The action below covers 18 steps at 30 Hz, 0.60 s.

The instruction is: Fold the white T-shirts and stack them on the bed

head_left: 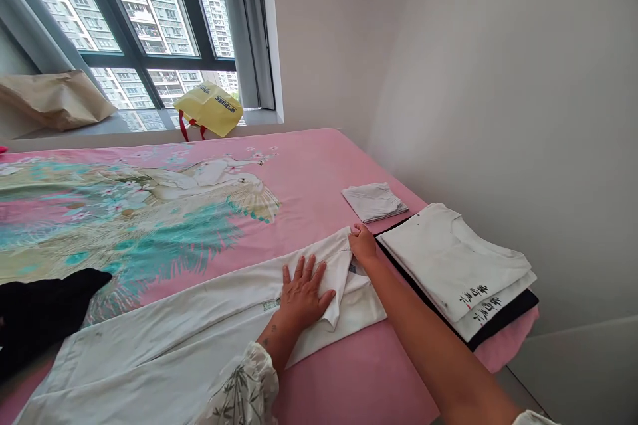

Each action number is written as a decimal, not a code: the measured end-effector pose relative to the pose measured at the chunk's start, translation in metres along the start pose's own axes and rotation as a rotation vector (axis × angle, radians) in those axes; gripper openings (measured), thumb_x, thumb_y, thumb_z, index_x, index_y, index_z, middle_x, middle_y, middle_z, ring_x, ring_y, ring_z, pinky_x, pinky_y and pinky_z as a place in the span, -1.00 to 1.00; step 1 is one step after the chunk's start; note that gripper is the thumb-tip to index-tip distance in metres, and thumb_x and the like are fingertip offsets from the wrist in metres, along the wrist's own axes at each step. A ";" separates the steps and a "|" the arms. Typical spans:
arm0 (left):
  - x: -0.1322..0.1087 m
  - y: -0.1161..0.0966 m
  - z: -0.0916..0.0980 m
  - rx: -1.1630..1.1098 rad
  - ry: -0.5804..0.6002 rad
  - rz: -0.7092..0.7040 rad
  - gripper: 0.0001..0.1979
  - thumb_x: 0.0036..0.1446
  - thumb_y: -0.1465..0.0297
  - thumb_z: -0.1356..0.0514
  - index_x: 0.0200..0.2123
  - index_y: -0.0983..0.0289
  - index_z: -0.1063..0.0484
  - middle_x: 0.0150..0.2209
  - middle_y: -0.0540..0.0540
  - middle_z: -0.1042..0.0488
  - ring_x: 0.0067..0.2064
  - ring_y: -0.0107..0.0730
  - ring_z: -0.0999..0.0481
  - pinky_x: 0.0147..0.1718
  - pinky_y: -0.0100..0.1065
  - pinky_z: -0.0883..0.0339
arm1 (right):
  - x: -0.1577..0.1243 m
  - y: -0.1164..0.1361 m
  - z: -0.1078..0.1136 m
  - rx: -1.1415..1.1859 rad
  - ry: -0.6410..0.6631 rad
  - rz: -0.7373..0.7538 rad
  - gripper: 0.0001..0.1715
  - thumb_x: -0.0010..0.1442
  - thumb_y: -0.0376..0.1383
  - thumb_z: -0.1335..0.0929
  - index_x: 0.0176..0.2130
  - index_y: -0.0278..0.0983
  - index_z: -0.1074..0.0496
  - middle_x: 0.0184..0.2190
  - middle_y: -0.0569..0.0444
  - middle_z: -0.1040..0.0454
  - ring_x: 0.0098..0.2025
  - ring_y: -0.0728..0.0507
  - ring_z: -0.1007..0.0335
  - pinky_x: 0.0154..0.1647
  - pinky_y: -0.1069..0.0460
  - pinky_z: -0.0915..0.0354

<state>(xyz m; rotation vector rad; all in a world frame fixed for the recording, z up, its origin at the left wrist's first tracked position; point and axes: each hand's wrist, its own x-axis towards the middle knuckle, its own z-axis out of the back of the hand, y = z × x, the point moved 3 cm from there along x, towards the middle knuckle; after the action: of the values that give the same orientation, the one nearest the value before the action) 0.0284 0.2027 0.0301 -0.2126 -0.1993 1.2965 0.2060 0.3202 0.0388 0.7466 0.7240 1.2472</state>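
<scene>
A white garment [164,325] lies stretched along the near edge of the pink bed [309,172]. My left hand [302,292] rests flat on its folded end, fingers spread. My right hand [363,244] pinches the far corner of that same fold, close to the stack of folded shirts [458,265].
The stack holds white shirts with black lettering over dark ones at the bed's right edge. A small folded white cloth [373,201] lies behind it. A black garment [40,312] sits at the left. A yellow bag [209,108] and brown paper [54,99] rest on the windowsill.
</scene>
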 end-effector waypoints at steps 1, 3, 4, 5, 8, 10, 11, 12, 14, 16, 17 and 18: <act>0.000 0.000 -0.001 -0.004 0.001 0.002 -0.34 0.11 0.01 0.02 0.25 0.06 -0.03 0.33 0.11 0.07 0.33 0.01 0.19 0.18 0.25 0.37 | -0.005 0.007 0.002 -0.028 -0.052 0.032 -0.47 0.13 -0.33 -0.17 0.10 -0.37 -0.21 -0.01 -0.17 -0.35 0.09 -0.19 -0.22 0.09 -0.05 -0.15; -0.001 -0.003 -0.002 -0.007 0.005 0.005 -0.34 0.10 0.01 0.02 0.25 0.05 -0.03 0.33 0.11 0.07 0.33 0.03 0.19 0.17 0.27 0.38 | -0.017 0.024 0.000 -0.058 -0.102 0.167 -0.51 0.19 -0.31 -0.13 0.10 -0.34 -0.23 0.04 -0.15 -0.31 0.14 -0.16 -0.15 0.17 -0.05 -0.05; -0.001 -0.004 -0.002 -0.008 0.006 0.005 -0.35 0.10 0.01 0.02 0.25 0.05 -0.03 0.33 0.11 0.07 0.33 0.04 0.20 0.16 0.29 0.39 | -0.025 0.033 -0.006 -0.095 -0.073 0.279 -0.54 0.22 -0.30 -0.11 0.07 -0.32 -0.26 0.05 -0.11 -0.32 0.14 -0.14 -0.14 0.18 -0.02 -0.03; -0.001 -0.006 -0.001 -0.009 0.007 0.005 -0.34 0.10 0.01 0.01 0.25 0.05 -0.03 0.33 0.12 0.07 0.33 0.05 0.20 0.15 0.31 0.39 | -0.033 0.041 -0.014 -0.162 -0.010 0.402 -0.56 0.24 -0.29 -0.10 0.04 -0.29 -0.30 0.04 -0.07 -0.33 0.12 -0.12 -0.16 0.18 0.00 -0.02; -0.001 -0.002 0.005 -0.044 0.009 0.001 -0.34 0.09 0.02 -0.02 0.24 0.09 -0.07 0.31 0.17 0.03 0.32 0.04 0.15 0.15 0.30 0.30 | -0.051 0.043 -0.037 -0.432 0.201 0.636 -0.59 0.25 -0.26 -0.13 0.00 -0.27 -0.36 0.01 -0.03 -0.38 0.10 -0.10 -0.19 0.18 0.02 -0.01; -0.002 0.015 0.016 -0.094 -0.023 0.034 -0.44 0.15 0.07 0.03 0.18 0.12 -0.17 0.28 0.16 -0.09 0.31 -0.06 0.04 0.17 0.19 0.16 | -0.052 0.030 -0.039 -0.529 0.216 0.599 -0.59 0.23 -0.29 -0.16 0.00 -0.32 -0.37 0.02 -0.08 -0.38 0.11 -0.14 -0.18 0.18 -0.01 0.01; -0.003 0.029 0.023 -0.107 -0.059 0.069 -0.51 0.19 0.12 0.07 0.14 0.14 -0.23 0.25 0.15 -0.16 0.29 -0.13 -0.02 0.17 0.11 0.10 | -0.049 0.024 -0.035 -0.541 0.183 0.565 -0.58 0.22 -0.31 -0.15 0.01 -0.36 -0.36 0.03 -0.11 -0.36 0.11 -0.16 -0.17 0.18 -0.03 0.02; -0.005 0.046 0.031 -0.102 -0.102 0.116 -0.55 0.22 0.17 0.11 0.10 0.15 -0.28 0.21 0.14 -0.22 0.27 -0.19 -0.09 0.17 0.03 0.05 | -0.045 0.018 -0.029 -0.540 0.141 0.537 -0.56 0.23 -0.34 -0.13 0.03 -0.38 -0.34 0.04 -0.13 -0.35 0.12 -0.18 -0.15 0.19 -0.05 0.02; -0.010 0.086 0.046 -0.026 -0.167 0.229 -0.58 0.24 0.24 0.14 0.05 0.18 -0.31 0.14 0.13 -0.32 0.19 -0.23 -0.21 0.14 -0.07 -0.01 | -0.035 0.012 -0.017 -0.541 0.077 0.507 -0.52 0.24 -0.37 -0.08 0.07 -0.36 -0.30 0.06 -0.11 -0.33 0.14 -0.18 -0.11 0.19 -0.06 0.04; -0.016 0.123 0.058 0.073 -0.158 0.315 -0.59 0.23 0.25 0.15 -0.01 0.21 -0.36 0.04 0.15 -0.40 0.09 -0.18 -0.32 0.07 -0.09 -0.08 | -0.021 0.011 -0.010 -0.544 0.052 0.500 -0.52 0.25 -0.38 -0.07 0.08 -0.30 -0.30 0.06 -0.07 -0.34 0.15 -0.17 -0.08 0.19 -0.06 0.06; -0.019 0.138 0.063 0.111 -0.138 0.343 -0.59 0.22 0.24 0.15 -0.06 0.21 -0.39 -0.01 0.16 -0.44 0.04 -0.16 -0.36 0.02 -0.10 -0.11 | -0.013 0.012 -0.008 -0.549 0.055 0.495 -0.53 0.25 -0.37 -0.09 0.07 -0.29 -0.31 0.05 -0.06 -0.34 0.15 -0.17 -0.08 0.18 -0.06 0.06; -0.021 0.151 0.066 0.142 -0.118 0.362 -0.58 0.22 0.23 0.16 -0.12 0.21 -0.42 -0.07 0.16 -0.47 -0.01 -0.15 -0.38 -0.03 -0.11 -0.13 | -0.005 0.013 -0.008 -0.556 0.062 0.485 -0.55 0.25 -0.36 -0.10 0.06 -0.28 -0.33 0.04 -0.06 -0.35 0.14 -0.17 -0.09 0.17 -0.05 0.05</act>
<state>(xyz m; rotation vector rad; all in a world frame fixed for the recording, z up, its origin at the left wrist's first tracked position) -0.1346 0.2238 0.0529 -0.0504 -0.1727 1.6779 0.1916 0.3184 0.0459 0.4283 0.2143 1.8164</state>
